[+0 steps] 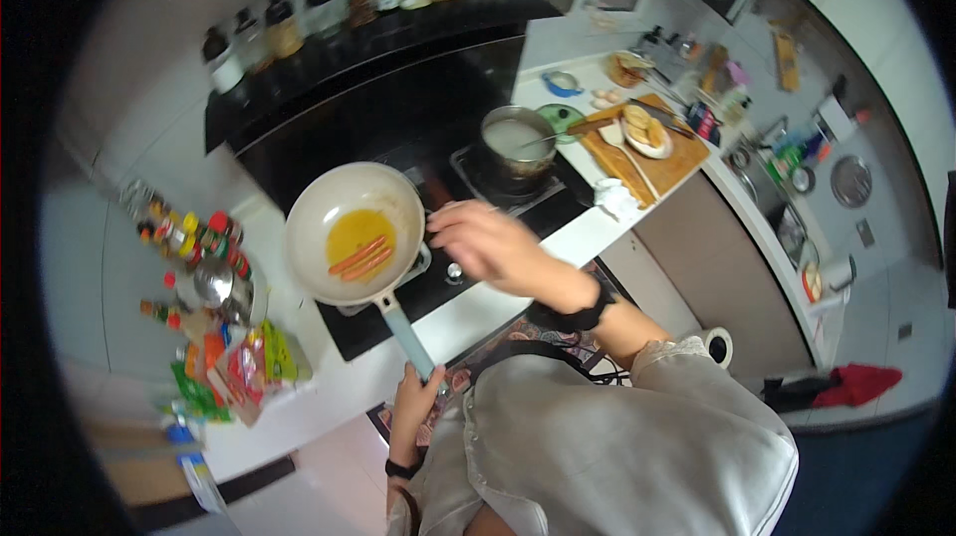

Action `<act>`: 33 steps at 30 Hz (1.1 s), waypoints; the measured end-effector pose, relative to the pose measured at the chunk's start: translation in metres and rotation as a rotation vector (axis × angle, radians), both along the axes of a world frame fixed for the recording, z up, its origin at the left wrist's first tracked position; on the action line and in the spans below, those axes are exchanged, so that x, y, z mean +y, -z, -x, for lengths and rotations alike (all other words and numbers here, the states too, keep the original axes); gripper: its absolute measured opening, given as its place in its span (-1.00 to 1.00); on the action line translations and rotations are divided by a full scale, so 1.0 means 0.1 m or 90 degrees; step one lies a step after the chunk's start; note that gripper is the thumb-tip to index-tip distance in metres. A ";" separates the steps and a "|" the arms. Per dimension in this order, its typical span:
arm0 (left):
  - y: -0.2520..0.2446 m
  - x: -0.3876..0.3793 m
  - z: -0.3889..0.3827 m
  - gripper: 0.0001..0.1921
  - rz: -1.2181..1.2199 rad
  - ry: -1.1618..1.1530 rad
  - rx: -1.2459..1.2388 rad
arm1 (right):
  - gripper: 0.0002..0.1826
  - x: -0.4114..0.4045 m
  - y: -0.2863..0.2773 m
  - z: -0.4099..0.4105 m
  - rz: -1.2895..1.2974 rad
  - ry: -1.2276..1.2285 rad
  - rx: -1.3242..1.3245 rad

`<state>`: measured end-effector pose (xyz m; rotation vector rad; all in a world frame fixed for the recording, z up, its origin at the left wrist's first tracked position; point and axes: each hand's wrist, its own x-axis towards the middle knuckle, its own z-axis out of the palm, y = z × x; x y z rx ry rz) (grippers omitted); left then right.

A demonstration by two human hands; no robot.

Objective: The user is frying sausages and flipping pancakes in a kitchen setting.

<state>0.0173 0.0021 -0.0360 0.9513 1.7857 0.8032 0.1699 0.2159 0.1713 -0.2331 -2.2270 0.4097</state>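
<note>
My left hand (414,396) grips the end of the blue-grey handle (408,340) of a cream-coloured frying pan (351,189). The pan is over the left burner of the black gas hob (358,338). Two sausages (358,257) lie side by side in yellow oil (345,230) in it. Just right of the pan's rim, my right hand (482,246) is raised over the hob with its fingers bent. It is blurred, and a dark reddish-brown shape shows by its fingertips; whether it holds that is unclear.
A steel pot (515,129) of cloudy liquid, with a utensil in it, stands on the right burner. Beyond it, a wooden cutting board (683,155) bears a plate of food (647,134), a spatula (624,144) and a knife (657,112). Bottles (213,237) and packets (250,364) crowd the left counter.
</note>
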 end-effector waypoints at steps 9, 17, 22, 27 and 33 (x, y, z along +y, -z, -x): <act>-0.21 -0.03 -0.09 -0.45 0.150 0.004 0.134 | -0.83 0.78 0.24 -2.81 0.134 0.700 0.155; -0.30 0.11 -0.23 -0.52 0.274 -0.131 0.241 | -0.82 1.94 2.17 -4.40 0.218 0.759 -0.131; 0.14 -0.11 -0.22 -0.43 0.290 -0.221 0.394 | -0.78 2.48 2.68 -4.59 0.321 0.794 -0.283; 0.17 0.01 -0.38 -0.57 0.129 -0.388 0.377 | -0.65 2.76 2.77 -4.51 0.451 0.741 -0.433; -0.38 0.36 -0.46 -0.75 0.110 -0.408 0.387 | -0.59 3.04 3.16 -4.74 0.416 0.730 -0.449</act>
